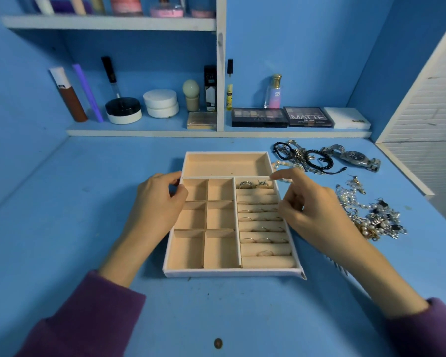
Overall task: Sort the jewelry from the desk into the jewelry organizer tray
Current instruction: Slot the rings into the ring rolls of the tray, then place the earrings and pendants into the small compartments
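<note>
The tray sits in the middle of the blue desk. The left hand pinches its far left wall. The right hand is over the ring rows on the tray's right side, fingers curled and one pointing. I cannot tell if it holds anything. It hides part of a pearl bracelet. Right of the tray lies a tangled heap of jewelry, hard to pick apart.

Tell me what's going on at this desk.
A person is sorting jewelry. The left hand grips the organizer tray at its far left edge. The right hand hovers over the ring rolls, index finger out near the top row; whether it holds anything is unclear. Several rings sit in the rolls, and the other compartments look empty. Bracelets, a watch and a tangled pile lie on the desk beside it.
</note>
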Demonstrator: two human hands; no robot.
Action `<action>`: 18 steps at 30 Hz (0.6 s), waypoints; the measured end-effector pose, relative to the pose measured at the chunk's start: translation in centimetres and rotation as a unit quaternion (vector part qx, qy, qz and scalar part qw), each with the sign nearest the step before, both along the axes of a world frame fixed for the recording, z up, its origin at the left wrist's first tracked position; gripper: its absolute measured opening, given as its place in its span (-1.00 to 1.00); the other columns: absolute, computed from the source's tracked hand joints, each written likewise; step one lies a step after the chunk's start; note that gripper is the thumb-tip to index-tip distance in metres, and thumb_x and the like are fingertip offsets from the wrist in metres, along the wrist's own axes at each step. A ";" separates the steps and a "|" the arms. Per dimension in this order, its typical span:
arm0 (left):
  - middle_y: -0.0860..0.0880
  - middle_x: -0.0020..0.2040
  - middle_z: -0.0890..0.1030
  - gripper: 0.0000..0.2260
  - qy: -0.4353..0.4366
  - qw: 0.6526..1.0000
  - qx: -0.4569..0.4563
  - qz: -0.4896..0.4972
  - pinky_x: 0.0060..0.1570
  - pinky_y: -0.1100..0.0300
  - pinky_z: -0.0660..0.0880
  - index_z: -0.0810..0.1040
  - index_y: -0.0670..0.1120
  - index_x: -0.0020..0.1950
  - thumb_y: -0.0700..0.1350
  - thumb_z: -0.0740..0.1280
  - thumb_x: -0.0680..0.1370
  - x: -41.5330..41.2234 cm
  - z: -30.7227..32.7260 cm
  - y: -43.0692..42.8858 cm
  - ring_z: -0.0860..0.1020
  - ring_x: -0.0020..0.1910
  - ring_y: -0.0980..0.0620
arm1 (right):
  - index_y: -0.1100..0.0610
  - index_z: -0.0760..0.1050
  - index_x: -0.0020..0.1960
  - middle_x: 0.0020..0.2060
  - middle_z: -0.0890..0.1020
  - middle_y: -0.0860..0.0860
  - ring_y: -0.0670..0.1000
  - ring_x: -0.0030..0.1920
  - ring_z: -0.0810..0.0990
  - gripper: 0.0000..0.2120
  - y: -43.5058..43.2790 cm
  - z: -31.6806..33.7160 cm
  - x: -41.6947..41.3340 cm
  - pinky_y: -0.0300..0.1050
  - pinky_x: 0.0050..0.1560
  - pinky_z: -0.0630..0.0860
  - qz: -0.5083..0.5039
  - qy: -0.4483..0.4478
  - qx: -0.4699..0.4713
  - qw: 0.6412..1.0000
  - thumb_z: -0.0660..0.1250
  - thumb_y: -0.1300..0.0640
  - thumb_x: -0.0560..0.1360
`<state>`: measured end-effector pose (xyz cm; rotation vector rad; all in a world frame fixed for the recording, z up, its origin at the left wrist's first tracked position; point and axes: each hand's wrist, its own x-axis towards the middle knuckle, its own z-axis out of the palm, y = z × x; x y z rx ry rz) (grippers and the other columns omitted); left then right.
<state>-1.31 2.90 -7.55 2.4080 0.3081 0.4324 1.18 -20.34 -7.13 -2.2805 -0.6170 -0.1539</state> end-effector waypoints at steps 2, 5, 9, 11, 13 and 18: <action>-0.13 -0.02 0.58 -0.74 -0.008 1.000 -0.002 -0.006 -0.38 0.32 0.31 0.57 -0.05 0.15 -0.22 0.19 0.54 0.0 0.0 0.0 0.42 -0.35 0.10 | 0.02 0.40 0.17 -0.45 0.48 0.04 -0.08 -0.43 0.40 -0.61 0.1 -0.1 -0.1 -0.28 -0.39 0.30 -0.006 -0.011 -0.004 1.000 0.23 0.35 0.40; -0.11 -0.01 0.58 -0.73 -0.009 1.000 -0.008 -0.008 -0.36 0.35 0.32 0.56 -0.03 0.17 -0.21 0.20 0.54 -0.1 -0.1 0.0 0.44 -0.33 0.10 | 0.02 0.40 0.16 -0.47 0.46 -0.01 -0.10 -0.43 0.41 -0.60 0.1 -0.1 -0.3 -0.30 -0.39 0.31 -0.013 -0.027 -0.008 1.000 0.25 0.35 0.39; -0.08 -0.15 0.55 -0.73 -0.010 1.000 -0.011 -0.020 -0.41 0.39 0.26 0.57 0.00 0.15 -0.21 0.21 0.53 -0.2 -0.2 -0.6 0.40 -0.39 0.15 | 0.00 0.40 0.15 -0.47 0.46 -0.01 -0.09 -0.40 0.42 -0.59 -0.4 0.0 -0.5 -0.28 -0.35 0.34 -0.038 -0.029 -0.015 0.999 0.26 0.34 0.38; -0.05 -0.25 0.50 -0.73 -0.012 0.999 -0.009 -0.030 -0.41 0.44 0.29 0.57 0.00 0.16 -0.21 0.21 0.53 -0.3 -0.2 -0.8 0.39 -0.40 0.16 | 0.02 0.40 0.16 -0.48 0.45 -0.01 -0.09 -0.39 0.42 -0.59 -0.7 0.0 -0.6 -0.28 -0.35 0.33 -0.042 -0.034 -0.022 0.998 0.26 0.35 0.38; -0.02 -0.32 0.47 -0.73 -0.012 0.999 -0.010 -0.035 -0.40 0.48 0.30 0.57 -0.01 0.16 -0.22 0.22 0.52 -0.4 0.0 -0.9 0.39 -0.40 0.15 | 0.03 0.41 0.15 -0.49 0.44 -0.01 -0.09 -0.40 0.42 -0.60 -0.8 0.0 -0.8 -0.28 -0.36 0.33 -0.044 -0.032 -0.024 0.998 0.26 0.35 0.38; 0.03 -0.30 0.52 -0.75 -0.001 1.000 -0.017 -0.024 -0.38 0.48 0.31 0.56 -0.05 0.17 -0.20 0.25 0.52 -0.6 0.5 -1.2 0.44 -0.38 0.13 | 0.01 0.41 0.14 -0.50 0.45 -0.03 -0.10 -0.43 0.41 -0.63 -1.0 0.0 -0.7 -0.29 -0.40 0.30 -0.036 -0.017 -0.015 0.999 0.26 0.32 0.39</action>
